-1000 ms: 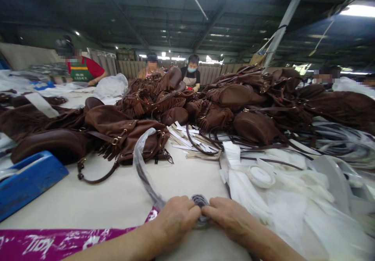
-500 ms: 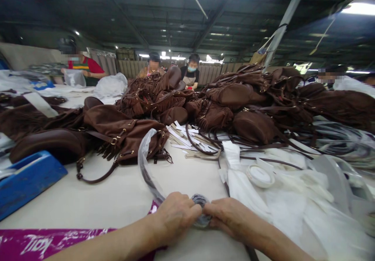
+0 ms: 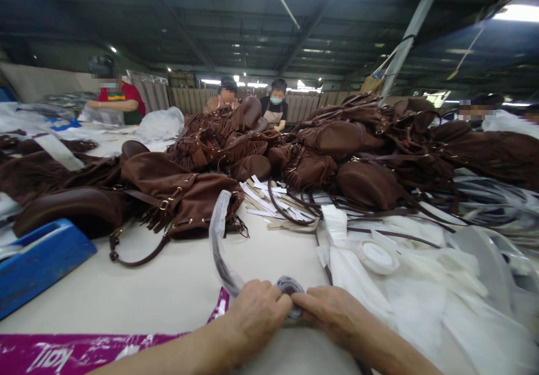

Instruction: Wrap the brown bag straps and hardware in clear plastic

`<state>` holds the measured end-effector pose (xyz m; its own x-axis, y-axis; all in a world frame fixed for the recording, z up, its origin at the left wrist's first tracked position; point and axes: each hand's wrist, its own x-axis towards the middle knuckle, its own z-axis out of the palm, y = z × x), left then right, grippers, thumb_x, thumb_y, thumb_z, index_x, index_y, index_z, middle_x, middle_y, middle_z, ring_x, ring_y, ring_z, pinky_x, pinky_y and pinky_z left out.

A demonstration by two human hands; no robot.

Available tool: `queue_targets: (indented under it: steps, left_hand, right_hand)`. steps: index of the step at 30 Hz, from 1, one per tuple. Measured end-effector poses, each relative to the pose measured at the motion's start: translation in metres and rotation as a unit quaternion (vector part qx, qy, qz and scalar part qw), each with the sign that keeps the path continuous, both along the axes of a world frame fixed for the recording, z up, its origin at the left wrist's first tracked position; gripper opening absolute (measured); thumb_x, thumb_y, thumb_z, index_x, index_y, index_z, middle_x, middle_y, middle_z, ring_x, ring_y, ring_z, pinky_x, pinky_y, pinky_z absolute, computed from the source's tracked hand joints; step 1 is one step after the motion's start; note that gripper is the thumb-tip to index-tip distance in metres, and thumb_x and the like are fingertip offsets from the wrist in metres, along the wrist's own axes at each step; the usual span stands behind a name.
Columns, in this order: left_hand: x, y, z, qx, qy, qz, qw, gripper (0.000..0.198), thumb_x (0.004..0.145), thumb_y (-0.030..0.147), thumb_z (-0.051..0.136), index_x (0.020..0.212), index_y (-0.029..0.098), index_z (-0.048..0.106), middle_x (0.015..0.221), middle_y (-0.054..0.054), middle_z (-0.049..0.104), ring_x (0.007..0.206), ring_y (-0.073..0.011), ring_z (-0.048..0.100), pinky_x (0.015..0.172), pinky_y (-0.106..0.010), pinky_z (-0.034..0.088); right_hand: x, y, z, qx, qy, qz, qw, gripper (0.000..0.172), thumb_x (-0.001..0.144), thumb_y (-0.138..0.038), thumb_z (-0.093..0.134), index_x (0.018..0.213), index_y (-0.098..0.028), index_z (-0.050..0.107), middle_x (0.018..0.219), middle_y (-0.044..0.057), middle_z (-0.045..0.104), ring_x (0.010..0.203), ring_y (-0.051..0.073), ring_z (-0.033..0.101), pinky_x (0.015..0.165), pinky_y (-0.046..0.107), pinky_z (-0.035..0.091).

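Note:
My left hand [image 3: 256,314] and my right hand [image 3: 332,312] meet at the near table edge, both closed around a small coiled roll of plastic-wrapped strap [image 3: 289,288]. The strap's free end [image 3: 219,240], in a clear sleeve, arcs up and to the left from the roll. Fingertips of both hands pinch the coil from either side. A brown fringed handbag [image 3: 181,198] lies just beyond on the white table [image 3: 168,285].
A big heap of brown fringed bags [image 3: 337,139] fills the table's middle. White paper strips [image 3: 269,201], a tape roll [image 3: 376,255] and crumpled plastic lie right. A blue tray [image 3: 37,260] sits at left. Several people work at the far side.
The strap's free end has shifted right and shortened as the coil grew between my hands. My hands stayed in about the same place.

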<state>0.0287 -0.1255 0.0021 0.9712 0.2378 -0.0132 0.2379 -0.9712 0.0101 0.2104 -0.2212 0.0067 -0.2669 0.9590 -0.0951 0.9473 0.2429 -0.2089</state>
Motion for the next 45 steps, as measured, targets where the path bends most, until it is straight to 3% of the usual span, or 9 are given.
queue_targets:
  steps: [4, 12, 15, 20, 27, 31, 34, 40, 45]
  left_hand:
    - [0.01, -0.02, -0.013, 0.001, -0.009, 0.037, 0.999, 0.005, 0.09, 0.012, 0.048, 0.09, 0.017, 0.049, 0.086, -0.006, 0.063, 0.081, -0.0225, 0.061, 0.07, -0.035, 0.049]
    - [-0.01, 0.016, 0.015, 0.015, 0.005, -0.041, 0.999, 0.01, 0.093, 0.021, 0.048, 0.103, 0.022, 0.047, 0.085, 0.0, 0.062, 0.075, -0.0194, 0.061, 0.063, -0.031, 0.046]
    - [-0.002, 0.009, 0.006, 0.017, 0.007, -0.06, 0.998, 0.001, 0.092, 0.019, 0.049, 0.091, 0.019, 0.048, 0.085, -0.002, 0.062, 0.075, -0.0201, 0.06, 0.06, -0.03, 0.046]
    - [0.012, -0.021, -0.018, 0.01, -0.042, 0.02, 0.999, 0.004, 0.09, 0.014, 0.048, 0.089, 0.017, 0.046, 0.082, -0.005, 0.061, 0.076, -0.0215, 0.059, 0.063, -0.032, 0.047]
    - [-0.008, 0.006, 0.002, 0.018, -0.036, -0.048, 0.998, 0.005, 0.094, 0.025, 0.048, 0.093, 0.021, 0.046, 0.083, 0.0, 0.061, 0.07, -0.0174, 0.058, 0.059, -0.029, 0.043]
    - [0.005, -0.002, -0.007, 0.017, -0.013, -0.005, 1.0, 0.005, 0.091, 0.013, 0.048, 0.09, 0.018, 0.047, 0.085, -0.003, 0.062, 0.074, -0.0206, 0.059, 0.061, -0.032, 0.045]
    - [0.012, -0.013, -0.017, 0.013, -0.029, 0.029, 0.999, 0.006, 0.09, 0.01, 0.048, 0.09, 0.016, 0.048, 0.085, -0.005, 0.062, 0.075, -0.0214, 0.06, 0.064, -0.033, 0.046]
    - [-0.002, 0.012, 0.0, -0.01, -0.043, -0.012, 0.999, 0.017, 0.09, 0.033, 0.057, 0.097, 0.02, 0.049, 0.086, -0.002, 0.062, 0.077, -0.02, 0.059, 0.067, -0.031, 0.047]
    - [0.007, 0.004, -0.009, 0.015, -0.019, 0.007, 1.0, 0.005, 0.089, 0.013, 0.052, 0.088, 0.017, 0.05, 0.085, -0.005, 0.063, 0.077, -0.0205, 0.059, 0.064, -0.031, 0.047]
  right_hand:
    - [-0.018, 0.0, -0.007, -0.025, 0.039, -0.101, 0.994, 0.017, 0.083, -0.012, 0.054, 0.098, -0.019, 0.058, 0.085, 0.004, 0.07, 0.076, 0.021, 0.064, 0.062, 0.026, 0.038]
    - [0.013, 0.005, 0.002, 0.005, 0.073, 0.028, 0.997, 0.012, 0.085, -0.01, 0.055, 0.089, -0.019, 0.062, 0.086, 0.004, 0.064, 0.08, 0.018, 0.058, 0.067, 0.025, 0.038]
    - [0.005, 0.006, 0.008, -0.023, 0.053, 0.015, 0.998, 0.014, 0.083, -0.011, 0.054, 0.092, -0.02, 0.061, 0.085, 0.004, 0.067, 0.078, 0.019, 0.06, 0.064, 0.025, 0.037]
    - [-0.016, 0.006, 0.0, -0.038, 0.01, -0.09, 0.995, 0.014, 0.083, -0.012, 0.053, 0.094, -0.018, 0.06, 0.083, 0.006, 0.069, 0.075, 0.022, 0.063, 0.061, 0.027, 0.037]
    - [0.011, 0.011, -0.002, 0.006, 0.018, 0.036, 0.999, 0.004, 0.086, -0.024, 0.06, 0.085, -0.021, 0.061, 0.086, 0.003, 0.064, 0.078, 0.018, 0.06, 0.061, 0.024, 0.037]
    - [0.003, 0.014, -0.007, 0.015, -0.078, -0.009, 0.997, 0.01, 0.086, -0.019, 0.058, 0.095, -0.022, 0.061, 0.074, 0.002, 0.066, 0.06, 0.018, 0.061, 0.048, 0.026, 0.027]
    - [-0.008, 0.012, -0.014, 0.009, -0.066, -0.068, 0.995, 0.008, 0.087, -0.021, 0.058, 0.095, -0.02, 0.06, 0.075, 0.004, 0.069, 0.062, 0.02, 0.064, 0.05, 0.027, 0.028]
    - [0.006, 0.014, -0.006, 0.026, -0.017, 0.016, 0.999, 0.003, 0.085, -0.018, 0.063, 0.086, -0.019, 0.061, 0.08, 0.003, 0.065, 0.072, 0.017, 0.06, 0.058, 0.025, 0.034]
    - [-0.008, 0.017, -0.003, 0.001, -0.04, -0.046, 0.998, 0.022, 0.085, -0.01, 0.053, 0.103, -0.021, 0.06, 0.079, 0.004, 0.068, 0.068, 0.019, 0.063, 0.054, 0.025, 0.033]
